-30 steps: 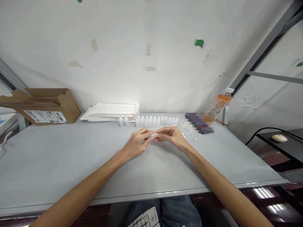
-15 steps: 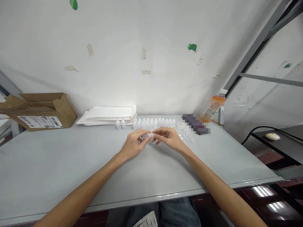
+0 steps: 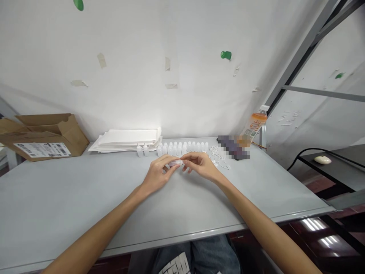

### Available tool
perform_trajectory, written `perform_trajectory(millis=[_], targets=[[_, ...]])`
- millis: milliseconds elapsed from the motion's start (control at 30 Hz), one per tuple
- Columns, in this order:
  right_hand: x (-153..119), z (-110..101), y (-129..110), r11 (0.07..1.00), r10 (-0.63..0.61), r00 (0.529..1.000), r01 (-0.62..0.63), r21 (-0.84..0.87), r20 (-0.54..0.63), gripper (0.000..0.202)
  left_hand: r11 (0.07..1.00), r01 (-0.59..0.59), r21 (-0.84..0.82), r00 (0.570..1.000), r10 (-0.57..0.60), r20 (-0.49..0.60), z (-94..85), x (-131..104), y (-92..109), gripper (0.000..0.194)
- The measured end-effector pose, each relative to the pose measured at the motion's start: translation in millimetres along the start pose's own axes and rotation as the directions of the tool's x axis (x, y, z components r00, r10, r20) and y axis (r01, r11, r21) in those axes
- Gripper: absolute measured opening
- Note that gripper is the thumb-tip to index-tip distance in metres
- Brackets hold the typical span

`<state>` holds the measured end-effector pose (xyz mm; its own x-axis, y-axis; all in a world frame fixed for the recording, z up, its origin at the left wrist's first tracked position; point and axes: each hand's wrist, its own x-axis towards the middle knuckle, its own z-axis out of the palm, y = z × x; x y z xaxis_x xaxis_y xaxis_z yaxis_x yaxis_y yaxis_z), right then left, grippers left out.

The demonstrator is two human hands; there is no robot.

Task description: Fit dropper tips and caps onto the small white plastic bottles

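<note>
In the middle of the frame, the left hand (image 3: 155, 173) gripped a small bottle (image 3: 174, 163) and the right hand (image 3: 203, 167) pinched its end. Behind, loose white bits (image 3: 218, 156) lay to the right, many bottles (image 3: 179, 148) stood mid-frame, and two thin-tipped bottles (image 3: 146, 151) stood left. Everything had slid left in view since the earlier frame.

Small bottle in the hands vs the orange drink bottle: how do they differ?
- Size: the small bottle is far smaller than the drink bottle.
- Look: the small bottle is whitish and translucent; the drink bottle shows orange and a printed label.
- State: the small bottle lies sideways in the left hand, right hand at its end; the drink bottle is untouched at the back right.
Shared: both partly see-through.
</note>
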<state>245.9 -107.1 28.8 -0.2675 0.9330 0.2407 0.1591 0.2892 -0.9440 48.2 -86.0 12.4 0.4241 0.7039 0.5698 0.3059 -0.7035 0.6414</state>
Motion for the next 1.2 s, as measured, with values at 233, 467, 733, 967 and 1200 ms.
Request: perform_trajectory(millis=[233, 467, 733, 967, 1200], targets=[[-1, 2, -1, 1.000, 0.017, 1.000, -0.017, -0.016, 0.015, 0.030, 1.000, -0.013, -0.016, 1.000, 0.013, 0.002, 1.6, -1, 0, 0.022], [-1, 4, 0, 0.999, 0.014, 0.998, -0.016, -0.041, -0.057, 0.024, 0.999, 0.048, -0.011, 0.999, -0.048, -0.019, 0.9, 0, 1, 0.031], [-1, 5, 0, 0.997, 0.000, 0.997, -0.006, -0.082, -0.080, 0.022, 0.964, 0.254, -0.075, 0.966, -0.249, 0.069, -4.8, 3, 6, 0.039], [-2, 3, -1, 0.994, 0.005, 1.000, -0.007, -0.112, -0.022, 0.023, 0.961, 0.265, -0.077, 0.958, -0.254, 0.133, 0.0, -1, 3, 0.039], [0, -11, -7, 0.983, -0.014, 0.997, -0.001, -0.184, -0.078, 0.030, 0.961, 0.263, 0.082, 0.945, -0.274, 0.180, -2.6, 0, 8, 0.045]])
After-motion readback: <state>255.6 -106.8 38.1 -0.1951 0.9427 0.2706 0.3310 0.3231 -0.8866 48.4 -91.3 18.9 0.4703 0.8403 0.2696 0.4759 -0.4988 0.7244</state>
